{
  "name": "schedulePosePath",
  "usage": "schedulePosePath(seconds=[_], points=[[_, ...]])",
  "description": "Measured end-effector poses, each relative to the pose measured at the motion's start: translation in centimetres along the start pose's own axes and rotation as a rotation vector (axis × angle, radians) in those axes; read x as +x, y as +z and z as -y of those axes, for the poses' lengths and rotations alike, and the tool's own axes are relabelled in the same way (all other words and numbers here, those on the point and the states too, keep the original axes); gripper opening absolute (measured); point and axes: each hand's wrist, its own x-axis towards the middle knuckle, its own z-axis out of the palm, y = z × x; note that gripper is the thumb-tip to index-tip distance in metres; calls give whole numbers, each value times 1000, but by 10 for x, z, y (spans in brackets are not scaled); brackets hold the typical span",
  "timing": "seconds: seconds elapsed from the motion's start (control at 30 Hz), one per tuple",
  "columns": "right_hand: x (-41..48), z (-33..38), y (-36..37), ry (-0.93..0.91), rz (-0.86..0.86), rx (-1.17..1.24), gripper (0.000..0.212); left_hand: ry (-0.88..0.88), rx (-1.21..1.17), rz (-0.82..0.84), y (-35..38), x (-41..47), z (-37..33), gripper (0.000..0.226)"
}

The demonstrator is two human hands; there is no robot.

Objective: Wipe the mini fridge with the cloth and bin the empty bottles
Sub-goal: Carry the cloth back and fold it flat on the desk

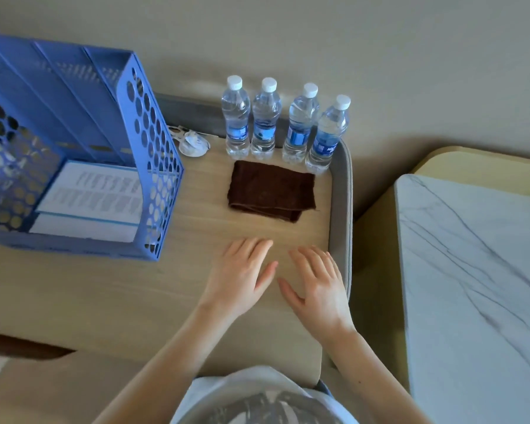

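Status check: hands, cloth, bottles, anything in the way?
Both open, empty: left hand, right hand. Folded cloth untouched just ahead. Four capped bottles upright behind it. Nothing blocks the cloth.

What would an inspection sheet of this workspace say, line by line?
Surface: pale wood top.
Job's things: four capped bottles upright in a row by the wall; folded brown cloth lying flat just in front of them. No bin seen.
Clutter: blue rack holding papers; small white object beside it.
Hands: left hand and right hand open, side by side short of the cloth, holding nothing.
Cables: nothing seen.
Surroundings: beige wall behind; marble table to the right.
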Motion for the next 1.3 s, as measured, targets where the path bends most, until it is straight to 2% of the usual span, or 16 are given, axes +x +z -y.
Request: schedulePosePath(seconds=[0.13, 0.2, 0.4, 0.57, 0.73, 0.9, 1.07, 1.17, 1.3], points=[[-51, -8, 8, -24, 110, -19, 54, -69, -9, 217, 12, -57, -18, 46], [-66, -14, 10, -42, 129, 4, 54, -85, 6, 260, 14, -75, -22, 46], [-82, -18, 7, -100, 88, 26, 50, -130, 46, 179, 6, -94, -39, 42], [-86, -9, -9, -112, 20, 13, 49, -102, 76, 82, -14, -90, -50, 41], [-101, 6, -30, -11, -133, -2, 45, -36, 54, 30, -34, -92, -52, 41], [-144, 31, -28, 119, -220, -42, 42, 44, 47, 86, -42, -127, -42, 43], [-230, 82, -1, 269, -229, -73, 43, 110, -3, 205, -55, -202, -25, 45], [-289, 126, 14, 380, -174, -84, 46, 148, -32, 315, -68, -249, -19, 47], [-346, 175, 8, 518, -149, -76, 48, 230, -103, 402, -83, -288, -25, 51]])
